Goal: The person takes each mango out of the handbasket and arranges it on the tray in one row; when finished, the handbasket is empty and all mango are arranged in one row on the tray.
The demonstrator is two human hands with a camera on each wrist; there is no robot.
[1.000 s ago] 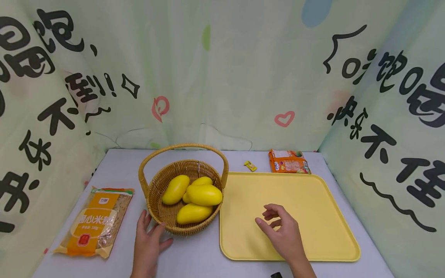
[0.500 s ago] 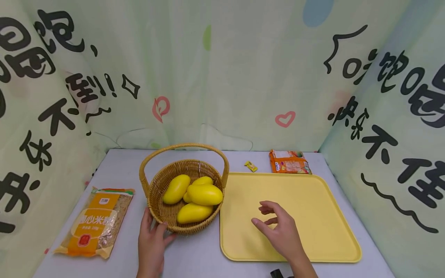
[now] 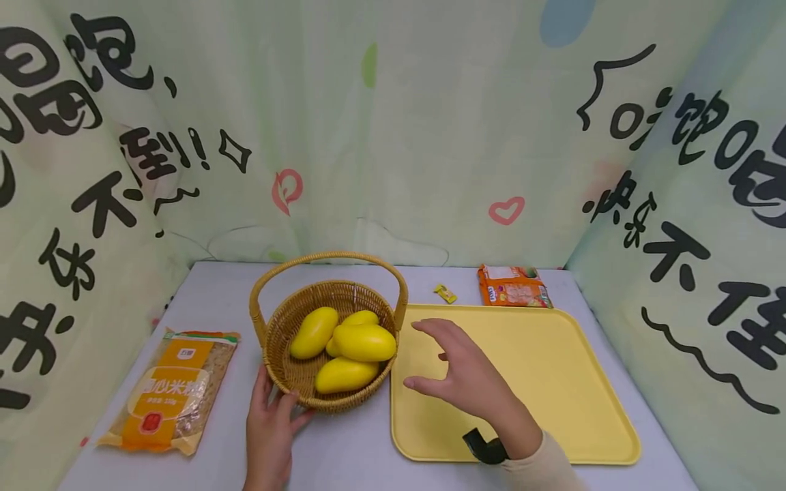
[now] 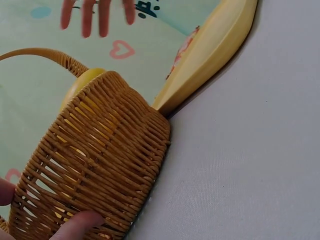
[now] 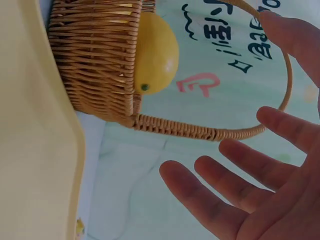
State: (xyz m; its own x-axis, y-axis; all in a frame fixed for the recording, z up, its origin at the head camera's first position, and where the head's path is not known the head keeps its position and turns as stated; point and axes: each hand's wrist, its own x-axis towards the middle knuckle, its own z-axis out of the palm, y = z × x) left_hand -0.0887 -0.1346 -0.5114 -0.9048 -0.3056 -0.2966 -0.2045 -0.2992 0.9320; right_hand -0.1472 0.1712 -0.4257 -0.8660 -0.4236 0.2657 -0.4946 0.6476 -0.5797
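A wicker basket [image 3: 331, 402] with a tall hoop handle stands left of the middle of the table, holding several yellow mangoes [image 3: 365, 343]. My left hand [image 3: 268, 436] holds the basket at its front left side. In the left wrist view its thumb [image 4: 80, 225] presses on the woven wall, with another finger at the left edge. My right hand [image 3: 463, 372] hovers over the yellow tray [image 3: 552, 382], to the right of the basket, thumb and fingers spread apart and holding nothing. The right wrist view shows those fingers near the handle, with one mango [image 5: 156, 52] bulging above the rim.
A clear and orange bag of grain-like food [image 3: 166, 395] lies at the left. Behind the tray are an orange snack packet [image 3: 514, 286] and a small yellow wrapped candy [image 3: 445, 294]. Printed curtains [image 3: 430, 136] enclose the table [image 3: 344, 450] at the back and sides.
My right hand has moved forward and left toward the basket, its fingers spreading wider. My left hand has shifted slightly right and forward, closer against the basket.
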